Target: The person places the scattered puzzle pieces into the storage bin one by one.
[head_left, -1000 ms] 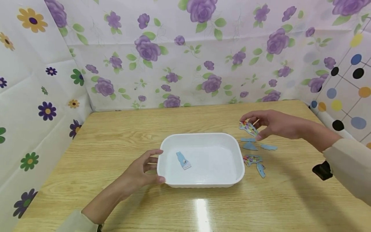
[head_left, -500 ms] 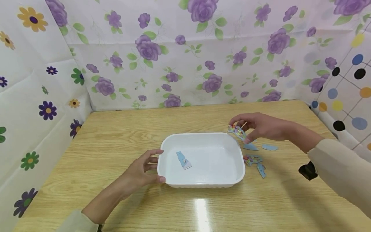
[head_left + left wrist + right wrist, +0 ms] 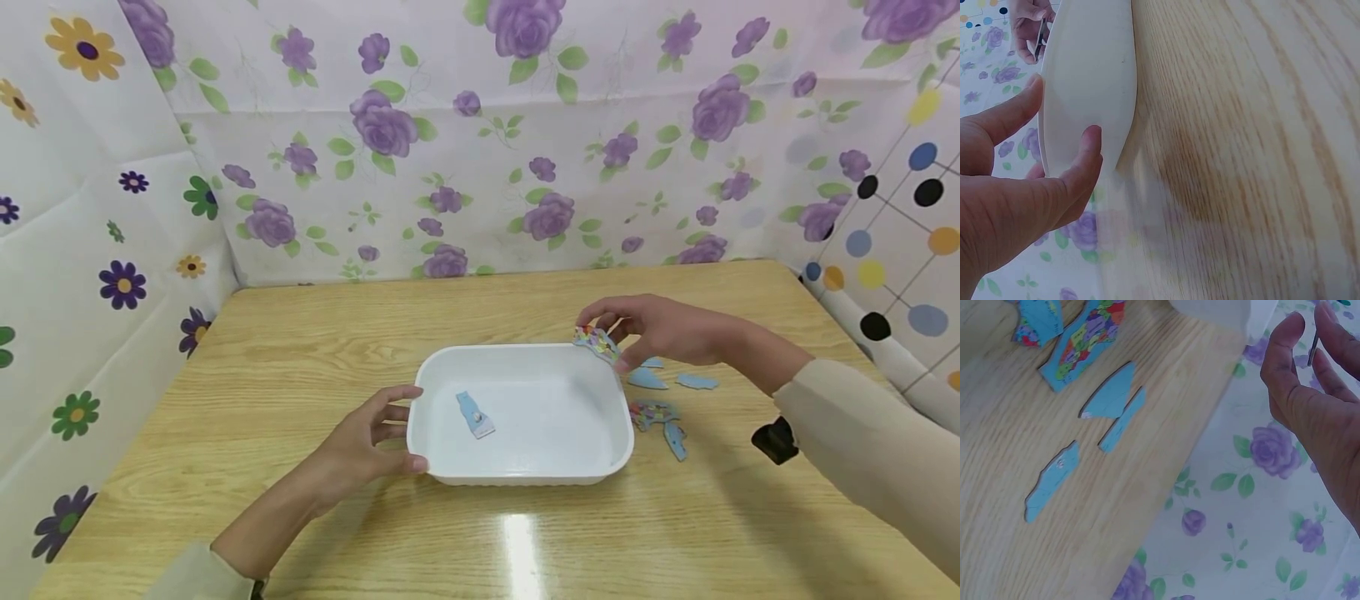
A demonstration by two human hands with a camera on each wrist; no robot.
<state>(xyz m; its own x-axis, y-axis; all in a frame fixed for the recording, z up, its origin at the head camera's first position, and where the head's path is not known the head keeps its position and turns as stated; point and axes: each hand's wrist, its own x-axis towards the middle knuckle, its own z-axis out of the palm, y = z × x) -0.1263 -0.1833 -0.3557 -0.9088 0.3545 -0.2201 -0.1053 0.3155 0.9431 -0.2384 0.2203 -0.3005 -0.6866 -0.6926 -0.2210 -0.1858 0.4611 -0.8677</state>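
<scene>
My right hand point(image 3: 660, 329) pinches a flat puzzle piece point(image 3: 596, 341) with a multicoloured map print and light-blue edge. It is held tilted over the far right corner of the white plastic tub point(image 3: 525, 475). Edge-on in the right wrist view, the held piece point(image 3: 1314, 350) shows as a thin strip between thumb and fingers. My left hand point(image 3: 363, 450) holds the tub's left end, thumb at the near corner and index finger at the rim farther back. Inside the tub, toward its left, lies one narrow light-blue puzzle piece point(image 3: 475, 415).
Right of the tub, several puzzle pieces lie on the wooden table point(image 3: 300, 350): plain blue ones point(image 3: 1110, 394), a map-printed one point(image 3: 1091, 340) and a blue piece with some colour point(image 3: 675, 439). Floral cloth point(image 3: 450, 167) hangs behind the table.
My right hand has carried the map-printed piece leftward, from above the loose pieces to the tub's far right corner. The left hand and tub have stayed put.
</scene>
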